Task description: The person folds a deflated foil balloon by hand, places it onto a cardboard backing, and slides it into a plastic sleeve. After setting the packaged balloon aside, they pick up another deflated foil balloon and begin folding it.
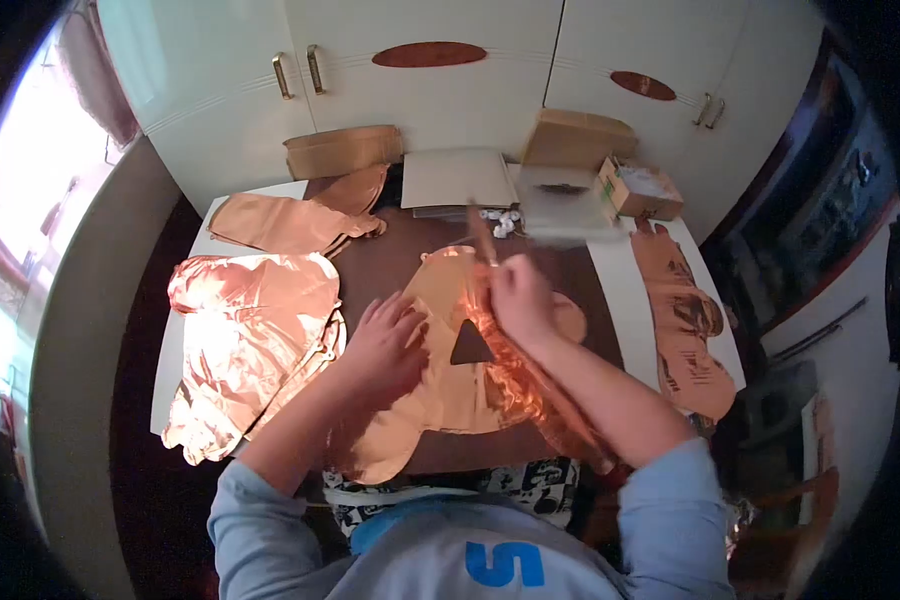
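Note:
A flat copper-coloured foil balloon (450, 395) with a triangular hole lies on the brown mat in front of me. My left hand (390, 335) rests on its left side, fingers stretched out and apart. On the right side, my right hand (520, 295) is closed on the balloon's edge, where the shiny foil is creased and turned up. A thin, blurred strip (482, 235) of the same colour sticks up beyond that hand. Part of a rounded copper-coloured piece (568, 318) shows behind the right wrist.
Shiny flat foil balloons (255, 340) are stacked at left, with more copper foil shapes (280, 222) behind them. Printed foil balloons (680, 310) lie at the right edge. A grey-beige flat box (457, 180), a clear plastic box (568, 205) and a small carton (640, 188) stand along the back.

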Demonstrator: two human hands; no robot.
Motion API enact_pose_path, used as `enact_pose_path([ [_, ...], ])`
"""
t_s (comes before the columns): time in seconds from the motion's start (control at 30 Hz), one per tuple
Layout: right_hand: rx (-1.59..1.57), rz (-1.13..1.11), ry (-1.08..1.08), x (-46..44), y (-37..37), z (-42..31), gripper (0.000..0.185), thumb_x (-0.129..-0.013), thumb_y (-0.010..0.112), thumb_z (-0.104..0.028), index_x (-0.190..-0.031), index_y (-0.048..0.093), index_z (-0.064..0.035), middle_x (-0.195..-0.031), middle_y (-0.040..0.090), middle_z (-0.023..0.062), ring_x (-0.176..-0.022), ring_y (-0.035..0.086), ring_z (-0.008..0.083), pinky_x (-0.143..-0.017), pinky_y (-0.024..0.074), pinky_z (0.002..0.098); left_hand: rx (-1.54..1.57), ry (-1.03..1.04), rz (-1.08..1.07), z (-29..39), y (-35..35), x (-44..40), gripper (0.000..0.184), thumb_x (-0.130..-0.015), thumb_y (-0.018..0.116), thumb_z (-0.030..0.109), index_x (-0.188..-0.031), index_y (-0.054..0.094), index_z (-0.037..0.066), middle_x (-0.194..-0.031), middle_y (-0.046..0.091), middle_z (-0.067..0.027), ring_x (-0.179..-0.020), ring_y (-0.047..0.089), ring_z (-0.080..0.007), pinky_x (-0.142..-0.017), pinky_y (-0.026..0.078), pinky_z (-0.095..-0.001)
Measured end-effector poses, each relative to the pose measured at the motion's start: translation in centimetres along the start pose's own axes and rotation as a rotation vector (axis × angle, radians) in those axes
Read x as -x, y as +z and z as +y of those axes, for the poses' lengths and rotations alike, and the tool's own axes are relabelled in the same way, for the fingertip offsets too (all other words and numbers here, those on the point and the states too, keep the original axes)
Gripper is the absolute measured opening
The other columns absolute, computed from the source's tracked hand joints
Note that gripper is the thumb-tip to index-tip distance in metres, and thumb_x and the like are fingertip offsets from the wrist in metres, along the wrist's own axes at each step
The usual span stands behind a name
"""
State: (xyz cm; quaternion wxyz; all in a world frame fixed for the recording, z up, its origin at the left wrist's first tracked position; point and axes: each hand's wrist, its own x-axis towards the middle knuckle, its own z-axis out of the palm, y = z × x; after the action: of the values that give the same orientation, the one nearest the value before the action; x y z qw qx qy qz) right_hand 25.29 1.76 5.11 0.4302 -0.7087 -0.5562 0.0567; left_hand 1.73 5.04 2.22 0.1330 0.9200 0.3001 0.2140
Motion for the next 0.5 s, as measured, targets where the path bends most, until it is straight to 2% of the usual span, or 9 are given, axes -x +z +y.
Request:
enact_pose_path([
  [0.13, 0.337, -0.245, 0.136, -1.3, 6.5, -1.9, 0.027, -0.088, 0.057, -0.026, -0.104, 0.066, -0.0052, -0.094, 0.070, 0.0198, -0.092, 0.068, 0.0379, -0.077, 0.0538, 0.0497, -0.041, 0.008, 0.007, -0.5, -0.2, 4.5, 0.051, -0.081, 0.069, 0.031, -0.125, 0.057, 0.007, -0.135, 0.050, -0.0182, -0.130, 0.045, -0.0401, -0.110, 0.031, -0.0565],
  [0.23, 0.451, -0.418, 0.129, -2.2, 7.2, -2.0, 0.029, -0.089, 0.052, -0.028, -0.095, 0.067, -0.0037, -0.096, 0.070, 0.0208, -0.091, 0.068, 0.0395, -0.078, 0.0538, 0.0502, 0.002, 0.027, 0.017, -1.0, -0.5, 4.2, 0.049, -0.082, 0.068, 0.031, -0.123, 0.058, 0.007, -0.133, 0.052, -0.0185, -0.129, 0.045, -0.0399, -0.109, 0.032, -0.0566],
  [0.33, 0.368, -0.254, 0.037, -3.8, 6.0, -2.2, 0.030, -0.089, 0.052, -0.028, -0.093, 0.070, -0.0049, -0.095, 0.070, 0.0215, -0.091, 0.068, 0.0396, -0.078, 0.0543, 0.0494, -0.008, 0.049, 0.061, -1.8, 0.2, 3.2, 0.046, -0.083, 0.067, 0.030, -0.120, 0.058, 0.005, -0.131, 0.052, -0.0197, -0.127, 0.047, -0.0394, -0.109, 0.032, -0.0558],
  [0.4, 0.376, -0.302, -0.032, -6.9, 5.2, 0.2, 0.028, -0.088, 0.051, -0.026, -0.095, 0.071, -0.0073, -0.093, 0.070, 0.0212, -0.089, 0.068, 0.0388, -0.077, 0.0543, 0.0500, -0.020, 0.095, 0.093, -1.6, 0.8, 1.9, 0.045, -0.084, 0.066, 0.030, -0.120, 0.058, 0.004, -0.130, 0.053, -0.0198, -0.127, 0.046, -0.0391, -0.110, 0.032, -0.0552],
  [0.43, 0.455, -0.340, -0.064, -8.5, 5.6, 2.7, 0.027, -0.087, 0.051, -0.024, -0.095, 0.071, -0.0086, -0.092, 0.071, 0.0204, -0.088, 0.069, 0.0384, -0.076, 0.0544, 0.0498, 0.078, 0.012, 0.091, 0.7, -0.9, 1.1, 0.049, -0.086, 0.065, 0.033, -0.123, 0.056, 0.003, -0.132, 0.052, -0.0199, -0.128, 0.046, -0.0386, -0.111, 0.031, -0.0536],
  [0.5, 0.553, -0.470, -0.111, -10.2, 5.5, 4.2, 0.025, -0.086, 0.052, -0.022, -0.095, 0.072, -0.0102, -0.093, 0.071, 0.0185, -0.087, 0.068, 0.0377, -0.077, 0.0541, 0.0490, -0.085, 0.097, 0.056, 1.1, 0.6, 0.5, 0.054, -0.087, 0.063, 0.038, -0.127, 0.055, 0.003, -0.135, 0.051, -0.0202, -0.129, 0.045, -0.0382, -0.111, 0.031, -0.0529],
])
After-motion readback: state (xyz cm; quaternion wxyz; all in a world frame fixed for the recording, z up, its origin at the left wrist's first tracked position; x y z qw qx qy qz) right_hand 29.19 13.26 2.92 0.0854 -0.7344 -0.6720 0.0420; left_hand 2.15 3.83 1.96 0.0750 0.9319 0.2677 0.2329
